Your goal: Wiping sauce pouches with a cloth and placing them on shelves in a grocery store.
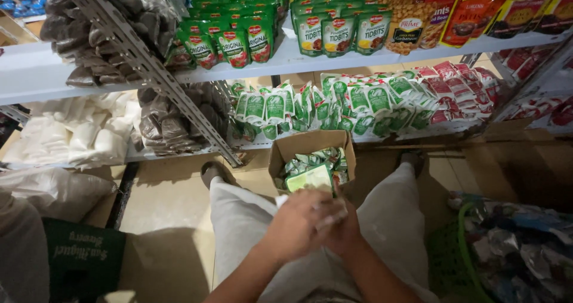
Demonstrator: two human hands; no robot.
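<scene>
Crumpled white wrapping sits pinched between both hands at lower centre of the frame, above the person's lap. It is too bunched and blurred to tell which way it points or where its long axis lies. The left hand curls its fingers over the wrapping from the near side, and the right hand presses in against it from the right, fingers closed on the same bundle.

Just above the hands, between the knees, an open cardboard box stands on the tan floor with its flaps up. Green pouches lie packed inside it, one flat on top. Light trousers cover both legs either side of the box.

Beyond, across the middle of the frame, a low shelf holds rows of standing green pouches and red ones to the right. At lower right, a green basket holds silvery packets.
</scene>
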